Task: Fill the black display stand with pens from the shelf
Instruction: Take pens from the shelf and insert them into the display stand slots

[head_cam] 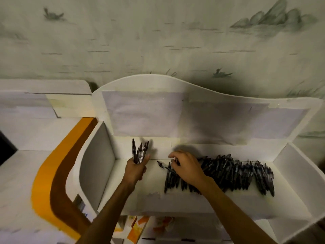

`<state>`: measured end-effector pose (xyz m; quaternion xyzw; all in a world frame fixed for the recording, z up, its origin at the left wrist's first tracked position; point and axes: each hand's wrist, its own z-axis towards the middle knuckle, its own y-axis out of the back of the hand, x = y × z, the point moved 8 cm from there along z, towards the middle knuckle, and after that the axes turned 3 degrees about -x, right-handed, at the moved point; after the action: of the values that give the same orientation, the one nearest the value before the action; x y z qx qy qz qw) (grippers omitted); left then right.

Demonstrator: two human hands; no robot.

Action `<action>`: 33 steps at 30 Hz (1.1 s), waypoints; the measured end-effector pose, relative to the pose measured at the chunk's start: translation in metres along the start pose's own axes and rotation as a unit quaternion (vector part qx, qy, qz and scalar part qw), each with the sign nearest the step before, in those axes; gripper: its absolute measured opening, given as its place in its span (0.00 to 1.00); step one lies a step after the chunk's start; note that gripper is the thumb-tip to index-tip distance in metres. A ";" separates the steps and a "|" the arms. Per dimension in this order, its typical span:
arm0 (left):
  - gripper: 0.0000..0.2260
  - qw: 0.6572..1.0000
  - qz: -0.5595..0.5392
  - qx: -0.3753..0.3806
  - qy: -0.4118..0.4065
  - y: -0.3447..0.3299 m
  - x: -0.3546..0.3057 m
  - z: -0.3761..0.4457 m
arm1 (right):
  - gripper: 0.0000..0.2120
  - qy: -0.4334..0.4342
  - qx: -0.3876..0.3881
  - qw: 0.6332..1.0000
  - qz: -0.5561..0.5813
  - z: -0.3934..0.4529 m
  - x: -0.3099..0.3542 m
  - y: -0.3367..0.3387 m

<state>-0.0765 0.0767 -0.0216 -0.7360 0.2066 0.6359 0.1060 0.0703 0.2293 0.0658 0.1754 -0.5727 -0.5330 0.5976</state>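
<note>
Far left: an orange and brown curved band [52, 173] runs down the white surface beside the shelf unit. Next to it, the white shelf [202, 199] with a curved side wall and a wavy-topped back panel, standing against wallpaper [158, 41] printed with a faded landscape.

Left hand [136, 170]: raised over the left end of the shelf floor, fingers curled round a bunch of dark pens [139, 150]. The bunch stands upright, tips fanned slightly above the fist. Firm hold.

Between the hands: one single pen [162, 164] lying tilted on the shelf floor, just left of the right hand's fingertips.

Right hand [186, 166]: palm down on the left edge of the pen heap, fingers bent down among the pens. Whether they pinch one cannot be told; motion blur and the back of the hand hide the fingertips.

Right of that: the heap of loose pens [237, 173], dark-bodied, lying roughly side by side across the shelf floor toward its right end.

Below the shelf front edge: orange and white packets [137, 228], blurred.

Black display stand: not in view.
</note>
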 end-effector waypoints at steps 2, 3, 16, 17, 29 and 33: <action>0.17 0.999 -0.022 0.025 0.005 0.006 -0.015 -0.011 | 0.11 0.015 -0.006 1.000 0.009 0.007 0.015 0.003; 0.17 0.999 -0.033 0.037 0.004 0.011 -0.023 -0.017 | 0.11 0.024 -0.010 1.000 0.012 0.012 0.024 0.005; 0.12 0.994 -0.064 -0.034 -0.087 0.183 -0.107 -0.099 | 0.11 0.159 -0.033 0.985 0.053 0.044 0.214 -0.012; 0.12 0.993 -0.083 -0.033 -0.080 0.200 -0.108 -0.106 | 0.11 0.167 -0.034 0.984 0.051 0.043 0.233 -0.016; 0.07 0.989 -0.108 -0.075 -0.072 0.439 -0.088 -0.168 | 0.11 0.220 -0.029 0.975 0.026 0.008 0.435 -0.097; 0.09 0.988 -0.092 -0.103 -0.073 0.518 -0.080 -0.182 | 0.11 0.215 -0.014 0.976 0.019 0.003 0.487 -0.132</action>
<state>-0.1500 -0.4482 0.1427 -0.7103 0.0632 0.6935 0.1030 -0.0992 -0.2266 0.2013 0.2664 -0.4272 -0.4790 0.7191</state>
